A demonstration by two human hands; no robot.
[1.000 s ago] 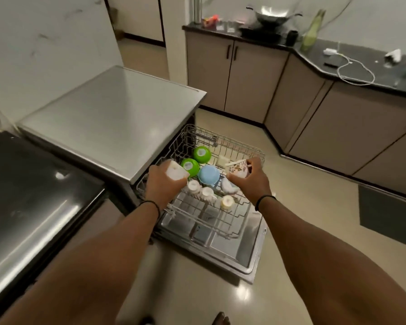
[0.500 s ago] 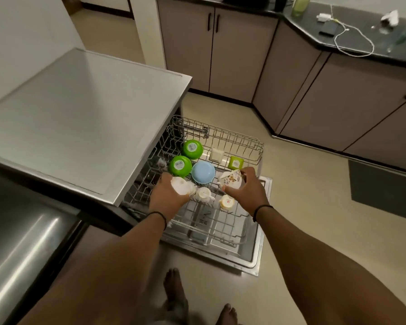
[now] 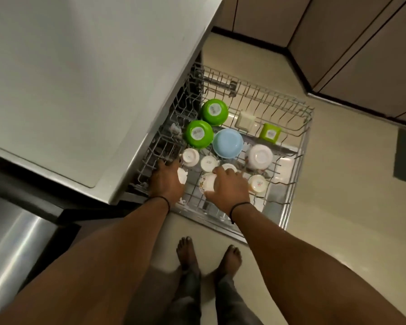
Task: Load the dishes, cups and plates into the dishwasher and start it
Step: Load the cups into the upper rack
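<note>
A person looks straight down at a pulled-out wire dishwasher rack (image 3: 291,127) on the right of a grey dishwasher top (image 3: 91,78). Both bare forearms reach into the near part of the rack. The left hand (image 3: 166,181) has its fingers curled round a white cup (image 3: 182,175), of which only a small part shows beside the palm. The right hand (image 3: 227,184) grips a patterned cup (image 3: 205,182) lying on its side, just above the wires.

Upside down in the rack, two green bowls (image 3: 198,133) sit at the far left, one behind the other, with a pale blue bowl (image 3: 227,143) just right of the nearer one. A white bowl (image 3: 259,157) stands further right. Small white cups (image 3: 190,157) line up between the bowls and the hands. A green square container (image 3: 270,133) and a cream square dish (image 3: 244,119) rest along the far side. Another small cup (image 3: 257,184) sits just right of the right hand.

Two bare feet (image 3: 185,252) stand on the cream floor (image 3: 338,207) near the rack.
</note>
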